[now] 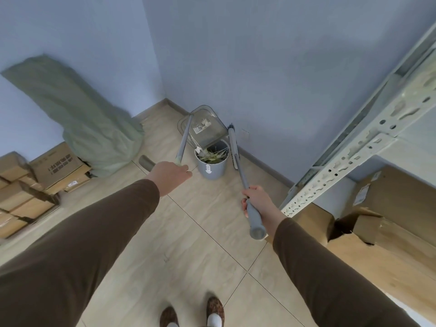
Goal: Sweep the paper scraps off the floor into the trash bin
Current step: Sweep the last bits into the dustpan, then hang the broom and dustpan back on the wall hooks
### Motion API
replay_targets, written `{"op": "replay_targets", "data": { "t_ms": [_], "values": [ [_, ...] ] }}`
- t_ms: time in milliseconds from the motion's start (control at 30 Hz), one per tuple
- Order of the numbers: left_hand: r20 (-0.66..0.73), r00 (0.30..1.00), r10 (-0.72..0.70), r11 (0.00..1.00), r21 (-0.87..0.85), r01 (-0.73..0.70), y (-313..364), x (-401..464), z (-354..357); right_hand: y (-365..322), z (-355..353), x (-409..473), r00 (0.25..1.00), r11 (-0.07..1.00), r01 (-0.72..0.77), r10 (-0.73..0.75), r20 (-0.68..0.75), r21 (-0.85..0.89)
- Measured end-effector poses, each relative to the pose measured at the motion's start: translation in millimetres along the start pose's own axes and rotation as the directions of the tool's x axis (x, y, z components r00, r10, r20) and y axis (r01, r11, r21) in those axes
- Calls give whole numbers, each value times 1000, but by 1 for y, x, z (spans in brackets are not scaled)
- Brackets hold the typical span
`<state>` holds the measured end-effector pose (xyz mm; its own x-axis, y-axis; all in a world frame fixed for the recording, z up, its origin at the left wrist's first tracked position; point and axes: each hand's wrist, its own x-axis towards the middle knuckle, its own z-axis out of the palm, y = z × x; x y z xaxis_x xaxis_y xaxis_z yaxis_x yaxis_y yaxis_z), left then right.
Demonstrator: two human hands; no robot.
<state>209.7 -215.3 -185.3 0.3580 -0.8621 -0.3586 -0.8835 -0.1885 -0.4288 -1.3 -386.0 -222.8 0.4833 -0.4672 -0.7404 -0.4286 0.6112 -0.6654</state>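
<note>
Left hand (pixel 168 174) grips dustpan (pixel 203 128) handle, pan tipped over trash bin (pixel 212 165); right hand (pixel 257 200) grips broom (pixel 236 159); paper scraps (pixel 213 155) in bin, heaped at rim, tilt slip could spill them

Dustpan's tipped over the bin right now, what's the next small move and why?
Probably give the dustpan a small shake with the left hand. It is tilted with its lip over the trash bin, and scraps already lie inside. The right hand holds the broom aside.
</note>
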Motion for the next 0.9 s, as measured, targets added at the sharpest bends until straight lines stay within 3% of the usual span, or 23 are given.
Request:
{"op": "replay_targets", "data": {
  "t_ms": [633,900],
  "values": [
    [-111,985,-131,988,68,139,-47,-49,-21,-9,32,-7,998,996,55,-54,17,-74],
    [-188,966,-176,984,-53,169,-70,-77,-7,-2,43,-12,999,998,33,-33,3,-50]
  ]
}}
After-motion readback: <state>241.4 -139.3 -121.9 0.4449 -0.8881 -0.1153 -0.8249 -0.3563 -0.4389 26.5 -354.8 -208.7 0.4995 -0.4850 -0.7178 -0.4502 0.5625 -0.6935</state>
